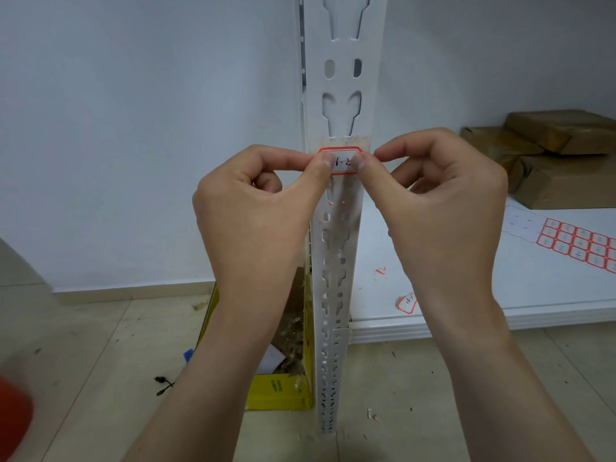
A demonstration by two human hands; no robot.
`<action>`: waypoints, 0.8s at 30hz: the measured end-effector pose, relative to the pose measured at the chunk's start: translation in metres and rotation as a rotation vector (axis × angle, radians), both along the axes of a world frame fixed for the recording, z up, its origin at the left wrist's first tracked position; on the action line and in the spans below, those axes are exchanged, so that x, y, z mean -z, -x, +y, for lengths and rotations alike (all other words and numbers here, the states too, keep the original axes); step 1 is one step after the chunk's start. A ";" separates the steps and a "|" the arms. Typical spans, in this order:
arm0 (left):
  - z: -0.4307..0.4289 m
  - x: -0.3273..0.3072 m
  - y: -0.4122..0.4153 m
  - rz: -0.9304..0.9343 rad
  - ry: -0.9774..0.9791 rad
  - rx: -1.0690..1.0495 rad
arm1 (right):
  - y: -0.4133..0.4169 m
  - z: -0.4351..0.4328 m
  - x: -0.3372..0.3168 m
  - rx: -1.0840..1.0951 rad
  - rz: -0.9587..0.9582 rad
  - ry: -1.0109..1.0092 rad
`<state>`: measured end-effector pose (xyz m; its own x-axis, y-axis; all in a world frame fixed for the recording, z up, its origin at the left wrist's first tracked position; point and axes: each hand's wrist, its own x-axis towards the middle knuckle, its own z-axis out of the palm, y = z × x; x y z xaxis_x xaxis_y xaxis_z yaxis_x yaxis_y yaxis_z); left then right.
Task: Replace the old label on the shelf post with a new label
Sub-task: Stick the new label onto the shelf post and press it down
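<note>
A white perforated shelf post rises through the middle of the view. On it, over a patch of yellowed tape residue, is a red-bordered white label with handwritten digits. My left hand pinches the label's left end between thumb and forefinger. My right hand pinches its right end the same way. Whether the label is stuck flat to the post cannot be told. A loose, peeled label with writing lies on the white shelf.
A sheet of blank red-bordered labels lies on the shelf at the right, with brown wrapped parcels behind it. Red label scraps lie near the post. A yellow box of rubbish sits on the tiled floor left of the post.
</note>
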<state>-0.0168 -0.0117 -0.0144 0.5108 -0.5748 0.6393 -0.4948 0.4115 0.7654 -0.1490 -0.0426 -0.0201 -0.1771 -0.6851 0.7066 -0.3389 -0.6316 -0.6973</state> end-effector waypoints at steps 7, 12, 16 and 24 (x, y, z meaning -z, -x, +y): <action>-0.001 0.000 -0.003 0.014 -0.008 0.007 | -0.001 0.003 -0.002 -0.017 -0.023 -0.055; 0.000 -0.001 -0.001 0.042 0.038 0.047 | -0.003 0.006 -0.004 -0.043 -0.062 -0.095; -0.002 -0.001 0.002 0.052 0.023 0.084 | -0.007 0.006 -0.005 -0.095 -0.076 -0.147; -0.005 0.000 0.002 0.076 0.020 0.102 | -0.011 0.000 -0.004 -0.152 -0.133 -0.178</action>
